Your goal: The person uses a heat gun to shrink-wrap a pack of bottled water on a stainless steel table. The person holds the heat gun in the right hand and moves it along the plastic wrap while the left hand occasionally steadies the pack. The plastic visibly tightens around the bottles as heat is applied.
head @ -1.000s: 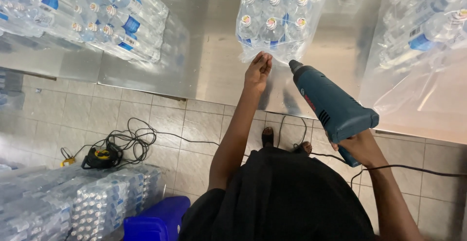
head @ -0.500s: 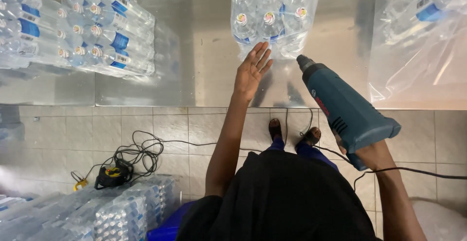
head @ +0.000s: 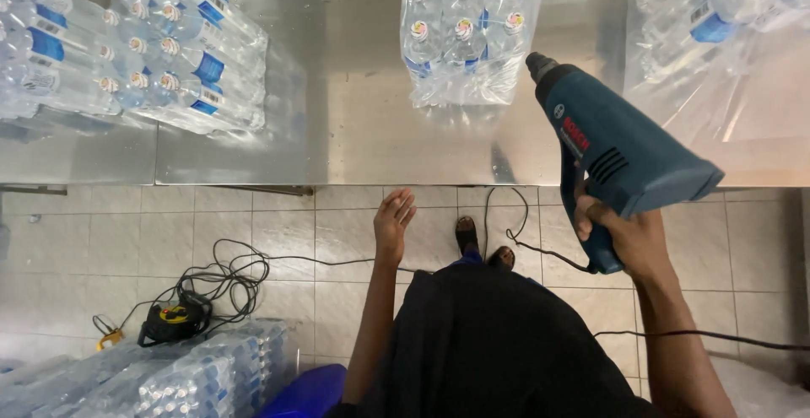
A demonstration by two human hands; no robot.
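Your left hand (head: 393,222) has dropped away from the wrapped bottle pack (head: 462,34) on the steel tabletop (head: 354,123), fingers loose and empty. Right hand (head: 629,237) grips the blue heat gun (head: 612,152), nozzle just right of that pack (its near film edge looks unshrunk, so sealing seems unfinished).

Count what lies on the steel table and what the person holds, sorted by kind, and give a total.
Shrink-wrapped packs of water bottles on the steel table: 3 (left pack, middle pack, right pack, which is cut off by the frame edge)
Blue heat gun, held in the right hand: 1
Total: 4
The left hand is empty and open.
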